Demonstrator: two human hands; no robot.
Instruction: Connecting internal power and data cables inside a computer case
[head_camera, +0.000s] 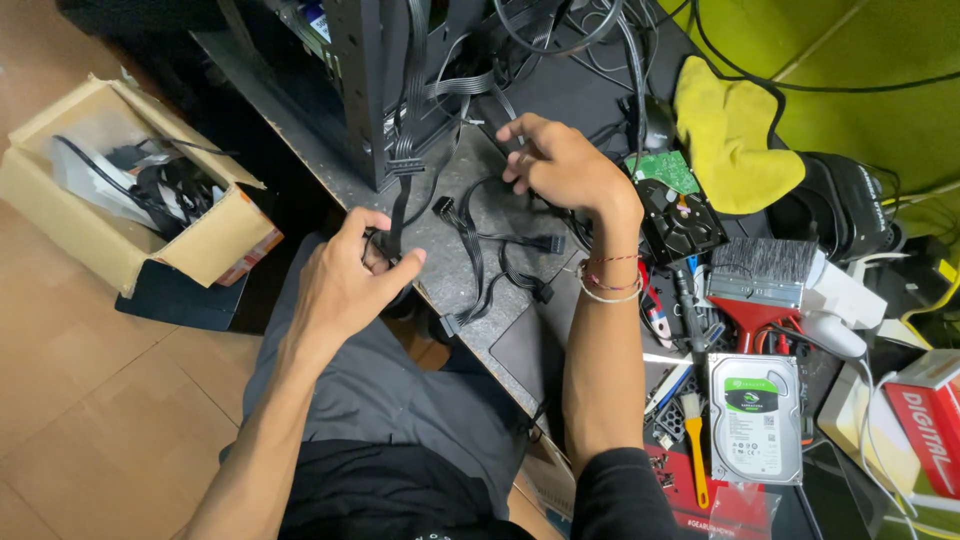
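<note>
- Grey speckled bench (455, 175), cluttered; tan floor (90, 400) with cardboard box (120, 190).
- Left hand (345, 280) pinched a flat black cable (402, 195).
- Right hand (565, 165) gripped black cables (500, 245).

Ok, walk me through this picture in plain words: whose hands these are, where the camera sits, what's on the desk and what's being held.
The single picture comes from a camera worn on a person's head, looking down at their own two bare hands. The left hand pinches a flat black cable that runs up to the black computer case. The right hand rests farther back among more black cables on the grey desk. To the right lie a silver hard drive, an opened drive, a yellow cloth and a brush. A cardboard box sits on the floor at left.
</note>
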